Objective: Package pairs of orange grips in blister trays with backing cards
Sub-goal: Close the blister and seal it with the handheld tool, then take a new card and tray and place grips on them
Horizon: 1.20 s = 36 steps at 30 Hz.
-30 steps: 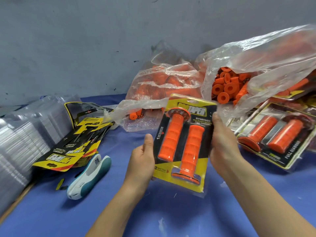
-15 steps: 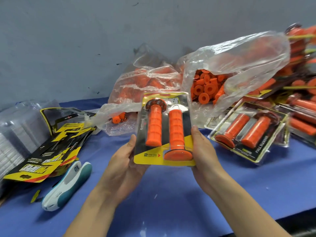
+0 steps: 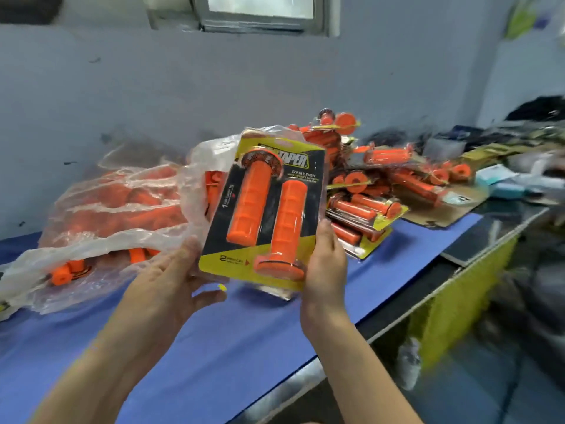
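I hold one finished blister pack (image 3: 269, 209) above the blue table (image 3: 214, 347): two orange grips under clear plastic on a black and yellow backing card. My right hand (image 3: 324, 267) grips the pack's lower right edge, thumb on the front. My left hand (image 3: 171, 283) is at the lower left edge, palm up, fingers relaxed under and beside the card. A pile of finished packs (image 3: 382, 188) lies to the right on the table. Clear plastic bags of loose orange grips (image 3: 122, 206) lie behind and left of the pack.
The table's right edge (image 3: 397, 319) drops to a dark floor. A flat cardboard sheet (image 3: 452, 209) and assorted clutter (image 3: 513, 160) lie at the far right. A grey wall with a window (image 3: 260, 10) stands behind.
My view has swung right; the stacked cards, trays and stapler on the left have left the frame. The pack has moved right and tilted, and my left hand has loosened at its lower corner.
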{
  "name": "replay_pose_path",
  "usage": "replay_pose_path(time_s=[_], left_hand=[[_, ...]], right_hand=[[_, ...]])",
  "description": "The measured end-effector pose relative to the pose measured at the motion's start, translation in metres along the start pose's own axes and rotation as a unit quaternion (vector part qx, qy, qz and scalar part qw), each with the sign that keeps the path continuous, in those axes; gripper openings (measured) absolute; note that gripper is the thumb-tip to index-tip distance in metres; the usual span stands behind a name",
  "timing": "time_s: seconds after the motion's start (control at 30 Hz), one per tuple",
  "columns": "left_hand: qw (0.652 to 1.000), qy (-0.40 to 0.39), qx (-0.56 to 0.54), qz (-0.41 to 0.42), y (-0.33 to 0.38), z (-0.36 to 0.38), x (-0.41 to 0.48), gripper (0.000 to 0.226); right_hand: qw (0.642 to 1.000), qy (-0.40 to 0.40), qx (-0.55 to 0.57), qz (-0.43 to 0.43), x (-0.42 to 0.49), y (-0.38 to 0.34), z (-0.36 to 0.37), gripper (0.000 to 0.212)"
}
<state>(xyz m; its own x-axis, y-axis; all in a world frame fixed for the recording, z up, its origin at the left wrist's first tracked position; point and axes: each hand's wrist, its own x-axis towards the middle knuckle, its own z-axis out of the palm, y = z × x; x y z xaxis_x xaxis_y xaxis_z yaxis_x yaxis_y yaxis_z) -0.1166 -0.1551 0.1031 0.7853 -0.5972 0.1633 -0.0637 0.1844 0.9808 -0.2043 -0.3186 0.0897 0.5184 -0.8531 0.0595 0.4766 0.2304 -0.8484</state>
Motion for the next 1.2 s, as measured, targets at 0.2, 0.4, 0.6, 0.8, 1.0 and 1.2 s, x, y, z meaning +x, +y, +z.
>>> replay_pose_path(time_s=[0.2, 0.4, 0.6, 0.8, 1.0, 1.2], left_hand=[[0.992, -0.117, 0.032, 0.035, 0.021, 0.084, 0.007, 0.037], [0.989, -0.143, 0.014, 0.036, 0.015, 0.148, 0.039, 0.03], [0.984, -0.098, -0.029, 0.144, 0.072, 0.189, 0.16, 0.029], [0.99, -0.043, -0.13, -0.021, 0.144, 0.244, 0.287, 0.043], [0.998, -0.013, -0.05, 0.028, 0.1, 0.22, 0.247, 0.014], [0.996, -0.005, 0.012, 0.087, 0.052, 0.122, 0.137, 0.018]], right_hand=[[0.997, 0.065, 0.04, 0.007, 0.027, -0.036, -0.058, 0.032], [0.992, 0.097, 0.078, 0.023, 0.07, -0.05, -0.082, 0.029], [0.994, 0.019, 0.107, 0.014, 0.179, -0.121, -0.034, 0.052], [0.998, 0.03, -0.023, -0.041, 0.229, -0.129, -0.013, 0.033], [0.996, 0.004, -0.049, -0.074, 0.191, -0.073, 0.009, 0.025], [0.989, -0.104, -0.04, -0.098, 0.105, -0.02, 0.059, 0.029]])
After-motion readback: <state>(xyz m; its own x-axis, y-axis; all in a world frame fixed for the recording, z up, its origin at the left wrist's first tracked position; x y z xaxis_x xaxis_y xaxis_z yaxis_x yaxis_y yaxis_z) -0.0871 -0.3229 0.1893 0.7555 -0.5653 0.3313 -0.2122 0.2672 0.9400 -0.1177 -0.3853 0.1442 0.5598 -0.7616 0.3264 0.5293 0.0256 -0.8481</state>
